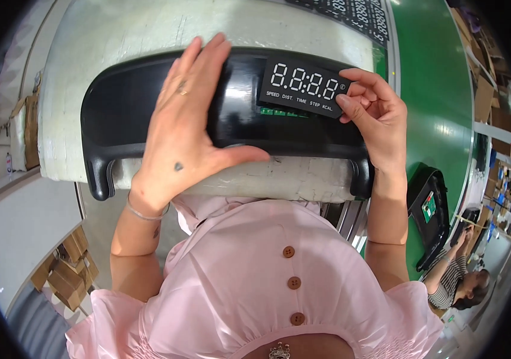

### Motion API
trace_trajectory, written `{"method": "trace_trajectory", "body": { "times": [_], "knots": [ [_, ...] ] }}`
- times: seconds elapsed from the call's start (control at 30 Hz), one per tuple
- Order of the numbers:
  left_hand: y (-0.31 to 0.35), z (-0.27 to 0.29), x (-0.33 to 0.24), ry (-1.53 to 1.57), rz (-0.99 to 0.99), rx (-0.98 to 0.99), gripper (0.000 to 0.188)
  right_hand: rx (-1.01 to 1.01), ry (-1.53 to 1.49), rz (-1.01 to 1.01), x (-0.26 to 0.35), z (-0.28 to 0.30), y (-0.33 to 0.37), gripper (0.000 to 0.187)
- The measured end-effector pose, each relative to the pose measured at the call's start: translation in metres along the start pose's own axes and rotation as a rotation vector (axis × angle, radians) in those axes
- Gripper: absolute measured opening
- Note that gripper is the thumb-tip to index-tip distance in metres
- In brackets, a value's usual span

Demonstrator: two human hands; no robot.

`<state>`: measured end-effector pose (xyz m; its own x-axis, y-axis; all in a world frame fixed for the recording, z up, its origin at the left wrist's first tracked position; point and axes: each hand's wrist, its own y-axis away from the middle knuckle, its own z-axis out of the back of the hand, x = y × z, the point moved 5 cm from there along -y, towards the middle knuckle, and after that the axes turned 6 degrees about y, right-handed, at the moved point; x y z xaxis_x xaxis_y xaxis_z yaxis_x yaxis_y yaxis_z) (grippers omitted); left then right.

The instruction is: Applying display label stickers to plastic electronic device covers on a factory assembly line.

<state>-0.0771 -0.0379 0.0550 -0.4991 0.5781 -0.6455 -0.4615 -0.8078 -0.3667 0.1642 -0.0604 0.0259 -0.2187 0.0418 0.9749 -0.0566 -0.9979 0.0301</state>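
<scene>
A glossy black plastic console housing [117, 107] lies crosswise in front of me, its two short legs pointing toward my body. My left hand [182, 122] rests flat across its middle, fingers stretched out and thumb pointing right. Between the thumb and fingers of my right hand [378, 110] is the right end of a thin black display panel [300, 90] with white digit segments. The panel sits slightly tilted over the right half of the housing. Below its lower edge a strip of green circuit board [276, 112] shows; the panel hides the rest of the opening.
The housing lies on a pale, film-covered work surface [111, 66]. Several similar display panels [351, 15] lie at the far edge. On the green surface [435, 113] to the right sits another black housing [426, 224] with a small circuit board. A person in a striped top [450, 281] works beyond it.
</scene>
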Motion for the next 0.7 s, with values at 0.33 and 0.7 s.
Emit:
{"method": "trace_trajectory", "body": {
  "times": [0.33,0.7],
  "knots": [
    [-0.008,-0.027,0.010,-0.144,-0.032,0.169,0.095,-0.011,0.130,-0.052,0.000,0.002,-0.003,0.026],
    [-0.006,-0.027,0.012,-0.112,-0.003,0.131,0.094,-0.019,0.205,-0.045,0.000,0.002,-0.004,0.027]
  ]
}}
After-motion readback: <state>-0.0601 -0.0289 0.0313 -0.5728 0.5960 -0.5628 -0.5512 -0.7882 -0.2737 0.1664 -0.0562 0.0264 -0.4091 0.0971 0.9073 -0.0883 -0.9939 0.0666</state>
